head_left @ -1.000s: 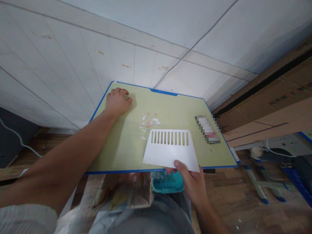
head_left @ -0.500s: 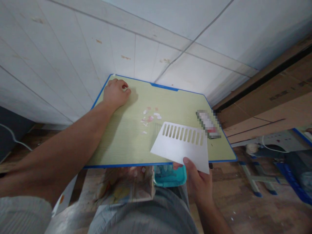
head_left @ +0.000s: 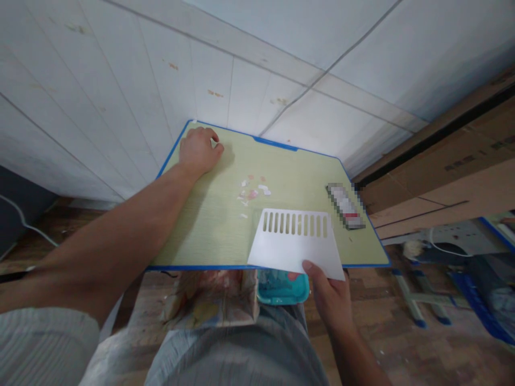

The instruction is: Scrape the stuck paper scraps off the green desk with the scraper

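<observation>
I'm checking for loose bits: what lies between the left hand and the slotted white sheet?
In the head view, scattered white and pinkish scraps lie between them on the tabletop.

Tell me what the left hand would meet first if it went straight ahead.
Probably the white wall, just past the blue-edged table under the left hand, though the picture leaves depth unclear.

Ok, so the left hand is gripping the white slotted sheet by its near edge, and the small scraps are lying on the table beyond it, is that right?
Not quite: the head view shows the right hand gripping the white slotted sheet by its near edge. The small scraps are lying on the table beyond it, as you say.
</observation>
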`<state>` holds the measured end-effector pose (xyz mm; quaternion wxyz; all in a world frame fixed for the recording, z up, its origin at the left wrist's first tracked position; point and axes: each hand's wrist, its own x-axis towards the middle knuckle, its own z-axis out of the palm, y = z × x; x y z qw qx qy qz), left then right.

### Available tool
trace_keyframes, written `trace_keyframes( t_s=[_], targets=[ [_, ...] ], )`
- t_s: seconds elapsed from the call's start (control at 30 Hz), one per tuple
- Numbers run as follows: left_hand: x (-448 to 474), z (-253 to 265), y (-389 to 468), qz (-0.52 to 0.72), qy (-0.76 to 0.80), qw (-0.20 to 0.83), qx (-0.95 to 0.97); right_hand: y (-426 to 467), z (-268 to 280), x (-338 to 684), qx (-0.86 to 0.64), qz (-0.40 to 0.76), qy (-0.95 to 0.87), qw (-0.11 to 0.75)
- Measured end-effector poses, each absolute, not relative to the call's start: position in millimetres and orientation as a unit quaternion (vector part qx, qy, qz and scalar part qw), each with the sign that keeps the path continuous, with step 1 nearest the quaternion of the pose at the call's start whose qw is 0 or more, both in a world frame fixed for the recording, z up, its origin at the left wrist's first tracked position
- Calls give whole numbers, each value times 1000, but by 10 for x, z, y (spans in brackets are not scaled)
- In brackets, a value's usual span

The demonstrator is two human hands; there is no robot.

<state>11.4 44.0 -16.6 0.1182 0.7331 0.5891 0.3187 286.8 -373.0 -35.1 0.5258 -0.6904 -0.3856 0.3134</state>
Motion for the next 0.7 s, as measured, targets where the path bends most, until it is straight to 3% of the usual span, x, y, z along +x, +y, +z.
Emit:
trace_keyframes(
  t_s=[0.7],
  targets=[
    [165,-96,346,321,578,101,744,-3632,-108,2626,-683,346,-402,502]
  ],
)
